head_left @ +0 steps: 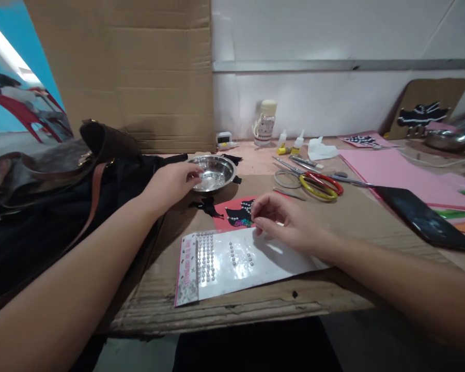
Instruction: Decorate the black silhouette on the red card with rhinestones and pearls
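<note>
My left hand (174, 183) reaches over the left rim of a shiny metal bowl (227, 181). Its fingers are bent, with a gap between thumb and fingertips. My right hand (277, 219) hovers over a sheet of stick-on gems (220, 279), thumb and fingers curled together; whatever they may hold is too small to see. Clear gems stand in rows at the sheet's left, with a few scattered in its middle. Behind the sheet, partly covered by my right hand, lies a red card (220, 209) bearing a black cut-out (236, 213) trimmed with pearly beads and coloured sequins.
Red-and-yellow-handled scissors (320, 186), tweezers (289, 194) and glue bottles (297, 143) lie or stand behind my right hand. A black phone (426, 217) rests on pink sheets (406, 175) at right. A bag (58, 165) and black cloth fill the left. Cardboard (139, 77) stands behind.
</note>
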Tool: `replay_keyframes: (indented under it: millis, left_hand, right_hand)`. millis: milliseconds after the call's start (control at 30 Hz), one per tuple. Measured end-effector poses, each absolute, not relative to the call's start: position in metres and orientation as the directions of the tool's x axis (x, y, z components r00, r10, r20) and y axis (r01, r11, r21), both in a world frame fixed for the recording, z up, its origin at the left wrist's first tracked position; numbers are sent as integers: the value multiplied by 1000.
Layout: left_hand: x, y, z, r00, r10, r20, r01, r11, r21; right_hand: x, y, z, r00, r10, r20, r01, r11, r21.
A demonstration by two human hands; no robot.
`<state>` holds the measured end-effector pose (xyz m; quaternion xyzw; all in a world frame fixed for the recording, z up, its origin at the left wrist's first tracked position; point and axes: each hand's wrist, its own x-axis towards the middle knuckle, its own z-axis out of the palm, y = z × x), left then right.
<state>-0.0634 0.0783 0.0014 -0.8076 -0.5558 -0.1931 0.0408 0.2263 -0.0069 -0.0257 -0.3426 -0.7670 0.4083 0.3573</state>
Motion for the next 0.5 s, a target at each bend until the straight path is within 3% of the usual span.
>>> replay_keyframes:
  millis: [67, 167, 500]
  left_hand:
    - [-64, 82, -8, 361, 882, 303, 903, -412, 122]
    - [-60, 81, -16, 439, 862, 254, 875, -474, 98]
    - [-53, 83, -20, 488, 851, 193, 843, -517, 149]
  right_hand:
    - [229, -6, -27, -534, 760, 371, 323, 588, -742]
    - [231, -6, -28, -588, 700, 405, 374, 680, -631]
    - [230, -4, -25, -620, 698, 359, 430, 684, -589]
